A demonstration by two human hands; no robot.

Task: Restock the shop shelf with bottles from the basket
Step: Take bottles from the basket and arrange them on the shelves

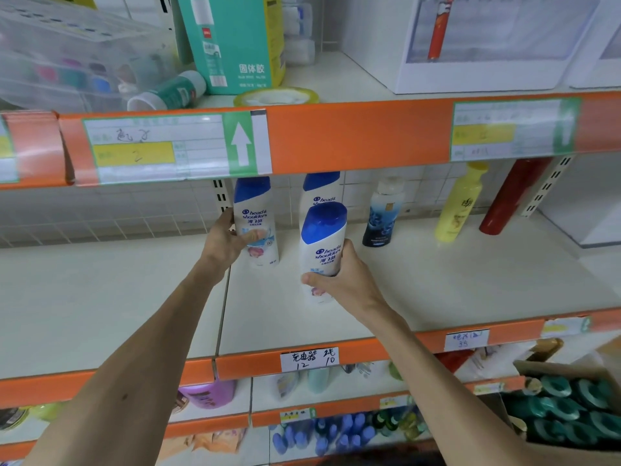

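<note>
Two hands: each wrapped round a white, blue-capped bottle over the middle shelf [437,290]
Left hand [232,237]: clamped on the left bottle [253,213], thumb across the front label, fingers behind it
Left bottle: upright, base on the shelf just below the left fingers
Right hand [339,280]: clamped on the lower half of the front bottle [323,243], thumb on its left side, fingers round its right
Front bottle: upright, cap above the right fingers; cannot tell if its base touches the shelf
Third bottle [321,190]: standing just behind the right fingers, partly hidden by the front bottle
Dark bottle [383,216], yellow bottle [460,206], red bottle [510,196]: beyond and right of the right fingers, apart from each other
Cardboard box [564,371]: well below the right fingers, teal caps inside
</note>
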